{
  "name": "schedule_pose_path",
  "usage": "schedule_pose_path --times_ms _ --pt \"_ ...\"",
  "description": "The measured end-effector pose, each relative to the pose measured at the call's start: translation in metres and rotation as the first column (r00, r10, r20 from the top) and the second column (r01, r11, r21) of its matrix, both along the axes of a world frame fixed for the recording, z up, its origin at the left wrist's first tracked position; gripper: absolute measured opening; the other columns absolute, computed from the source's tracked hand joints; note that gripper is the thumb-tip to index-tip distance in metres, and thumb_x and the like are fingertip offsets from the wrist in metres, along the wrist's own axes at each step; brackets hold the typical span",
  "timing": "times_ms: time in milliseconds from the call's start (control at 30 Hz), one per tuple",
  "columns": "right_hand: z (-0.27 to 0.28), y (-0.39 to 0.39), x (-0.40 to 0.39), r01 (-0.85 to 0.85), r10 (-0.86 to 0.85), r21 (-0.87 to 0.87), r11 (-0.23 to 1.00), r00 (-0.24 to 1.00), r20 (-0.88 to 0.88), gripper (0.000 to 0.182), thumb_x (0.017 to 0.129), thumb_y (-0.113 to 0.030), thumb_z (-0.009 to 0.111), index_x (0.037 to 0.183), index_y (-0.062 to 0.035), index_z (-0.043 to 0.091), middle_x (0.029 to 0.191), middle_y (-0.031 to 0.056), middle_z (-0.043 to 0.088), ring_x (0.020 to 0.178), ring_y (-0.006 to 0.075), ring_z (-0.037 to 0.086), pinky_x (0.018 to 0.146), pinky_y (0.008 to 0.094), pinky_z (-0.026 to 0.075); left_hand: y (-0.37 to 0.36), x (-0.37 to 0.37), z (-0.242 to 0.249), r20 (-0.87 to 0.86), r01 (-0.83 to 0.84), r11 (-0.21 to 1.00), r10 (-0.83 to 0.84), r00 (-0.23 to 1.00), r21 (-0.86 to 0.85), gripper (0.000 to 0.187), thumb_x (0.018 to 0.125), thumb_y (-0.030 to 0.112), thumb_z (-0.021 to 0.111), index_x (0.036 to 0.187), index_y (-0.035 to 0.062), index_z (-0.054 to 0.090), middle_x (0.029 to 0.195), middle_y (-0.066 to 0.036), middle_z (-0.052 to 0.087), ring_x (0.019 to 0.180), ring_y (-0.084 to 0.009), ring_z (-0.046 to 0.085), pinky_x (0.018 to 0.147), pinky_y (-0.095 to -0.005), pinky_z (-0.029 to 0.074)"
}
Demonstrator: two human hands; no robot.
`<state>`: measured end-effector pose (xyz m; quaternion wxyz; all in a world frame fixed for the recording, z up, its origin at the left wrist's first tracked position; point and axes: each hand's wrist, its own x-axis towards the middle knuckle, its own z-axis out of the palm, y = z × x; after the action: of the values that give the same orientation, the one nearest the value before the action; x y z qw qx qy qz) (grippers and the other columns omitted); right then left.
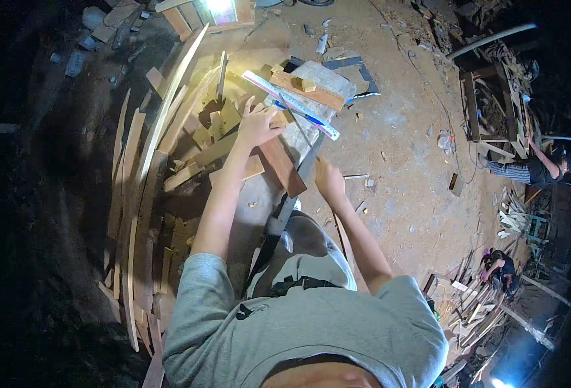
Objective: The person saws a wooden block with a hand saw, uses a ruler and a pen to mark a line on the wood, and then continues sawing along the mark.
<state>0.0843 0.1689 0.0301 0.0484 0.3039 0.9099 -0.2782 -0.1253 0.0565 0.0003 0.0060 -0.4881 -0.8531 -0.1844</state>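
Note:
My left hand point(259, 124) is on the upper end of a reddish-brown wooden board point(283, 167), gripping it against the worn bench point(266, 184). One or two of its fingers point up. Right of the board, my right hand point(330, 182) is closed in a fist around what looks like the handle of a hand saw point(306, 138). The handle is hidden by the fingers. From the fist, the thin dark blade slants up and left beside the board. Beyond my hands, a white ruler point(292, 105) lies across the bench, with a blue pen-like thing point(280, 105) against it.
Offcuts point(201, 139) and long curved wood strips point(136, 187) crowd the left side. A wooden block point(308, 85) rests on another board point(298, 88) at the far end. A bright lamp point(220, 5) lights the work. Two people point(547, 169) point(500, 271) are off to the right among scrap wood.

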Motion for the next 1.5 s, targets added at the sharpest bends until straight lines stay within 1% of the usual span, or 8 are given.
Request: schedule_pose_path --times_ms 867,1133,1167,1200,1233,1267,1367,1500 --pt "0.001 0.009 -0.009 -0.022 0.017 -0.061 0.998 0.997 -0.079 0.027 0.089 -0.027 0.037 0.093 -0.0043 0.05 0.073 0.0263 0.057 0.07 0.0451 0.055 0.061 0.0525 0.042 0.003 0.001 0.004 0.043 -0.022 1.0 0.022 0.999 -0.016 0.056 0.072 0.054 0.056 0.1 0.0056 0.06 0.091 -0.008 0.062 0.098 -0.0205 0.052 0.104 -0.0426 0.015" --pt "0.046 0.006 0.011 0.227 -0.334 -0.277 0.934 0.832 -0.443 0.024 0.09 -0.023 0.045 0.09 -0.001 0.054 0.055 0.0122 0.049 0.048 0.0184 0.047 0.047 0.0317 0.039 0.003 -0.002 0.011 0.141 0.022 0.998 -0.03 0.989 0.059 0.049 0.078 0.049 0.051 0.097 0.0046 0.058 0.093 -0.014 0.06 0.095 -0.0264 0.054 0.1 -0.042 0.023" --pt "0.051 0.007 0.019 0.228 -0.35 -0.346 0.91 0.869 -0.35 0.024 0.089 -0.022 0.044 0.097 -0.0011 0.052 0.066 0.0186 0.053 0.06 0.0298 0.052 0.054 0.0382 0.042 0.008 0.007 0.04 0.215 -0.044 0.998 0.035 0.976 0.039 0.052 0.082 0.05 0.045 0.102 0.0041 0.057 0.095 -0.015 0.059 0.093 -0.0282 0.054 0.093 -0.0383 0.033" --pt "0.055 0.008 0.028 0.247 -0.374 -0.413 0.876 0.89 -0.262 0.026 0.089 -0.021 0.042 0.103 -0.0013 0.049 0.077 0.0251 0.058 0.071 0.0413 0.057 0.061 0.0446 0.045 0.013 0.016 0.086 0.448 -0.07 0.971 0.169 0.878 -0.228 0.054 0.085 0.051 0.04 0.105 0.0032 0.056 0.09 -0.016 0.06 0.087 -0.0307 0.056 0.078 -0.0387 0.042" --pt "0.053 0.003 0.037 0.194 -0.354 -0.352 0.916 0.804 -0.477 0.025 0.088 -0.02 0.043 0.104 -0.0023 0.049 0.078 0.025 0.058 0.072 0.041 0.057 0.061 0.0448 0.046 0.013 0.01 0.048 0.383 0.011 0.951 -0.135 0.914 0.309 0.055 0.086 0.053 0.037 0.103 0.0039 0.056 0.074 -0.011 0.06 0.069 -0.0229 0.058 0.062 -0.0341 0.043" --pt "0.05 -0.002 0.044 0.166 -0.298 -0.256 0.952 0.69 -0.66 0.024 0.087 -0.019 0.044 0.104 -0.0033 0.05 0.078 0.025 0.058 0.072 0.0406 0.057 0.062 0.0451 0.046 0.016 0.014 0.076 0.791 -0.129 0.99 0.039 0.61 0.051 0.056 0.086 0.056 0.034 0.1 0.0072 0.058 0.062 -0.003 0.053 0.054 -0.0122 0.049 0.053 -0.0269 0.039" --pt "0.072 -0.004 0.065 0.066 -0.163 -0.178 0.982 0.777 -0.609 0.023 0.084 -0.016 0.046 0.103 -0.0053 0.049 0.074 0.0239 0.057 0.067 0.0403 0.057 0.058 0.0473 0.044 0.017 0.025 0.098 0.987 0.031 0.988 -0.147 -0.062 0.149 0.063 0.085 0.06 0.029 0.092 0.0041 0.056 0.061 0.001 0.047 0.049 -0.0093 0.038 0.048 -0.0231 0.036" --pt "0.067 -0.003 0.086 0.189 -0.233 -0.138 0.972 0.818 -0.526 0.036 0.073 -0.015 0.057 0.107 -0.008 0.047 0.078 0.0214 0.058 0.067 0.0391 0.056 0.059 0.0469 0.043 0.028 0.059 0.119 0.992 0.108 0.988 -0.102 -0.078 0.11 0.075 0.08 0.069 0.02 0.077 0.0014 0.051 0.052 -0.004 0.042 0.043 -0.0134 0.039 0.047 -0.0271 0.037"
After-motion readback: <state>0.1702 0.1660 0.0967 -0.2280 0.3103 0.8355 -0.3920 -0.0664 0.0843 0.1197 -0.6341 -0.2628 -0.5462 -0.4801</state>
